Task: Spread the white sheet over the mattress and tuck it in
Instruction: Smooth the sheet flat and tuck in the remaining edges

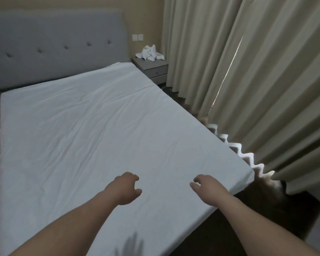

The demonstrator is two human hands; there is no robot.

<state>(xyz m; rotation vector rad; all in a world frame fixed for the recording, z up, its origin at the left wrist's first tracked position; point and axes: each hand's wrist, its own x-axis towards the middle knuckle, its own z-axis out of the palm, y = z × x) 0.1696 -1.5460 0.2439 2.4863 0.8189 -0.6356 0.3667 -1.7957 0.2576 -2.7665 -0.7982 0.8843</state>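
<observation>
The white sheet (pixel 92 130) lies spread flat over the whole mattress, with faint creases across its middle. It wraps the near right corner (pixel 247 174) and runs down the right side. My left hand (pixel 127 188) hovers over the sheet near the foot end, fingers loosely curled and holding nothing. My right hand (pixel 207 186) hangs beside it, closer to the right edge, fingers also loosely bent and empty. Both forearms reach in from the bottom of the view.
A grey padded headboard (pixel 54 43) stands at the far end. A grey nightstand (pixel 152 68) with a crumpled white cloth (pixel 151 53) sits at the far right. Beige curtains (pixel 257 80) hang close along the bed's right side. Dark floor (pixel 266 215) shows at the foot corner.
</observation>
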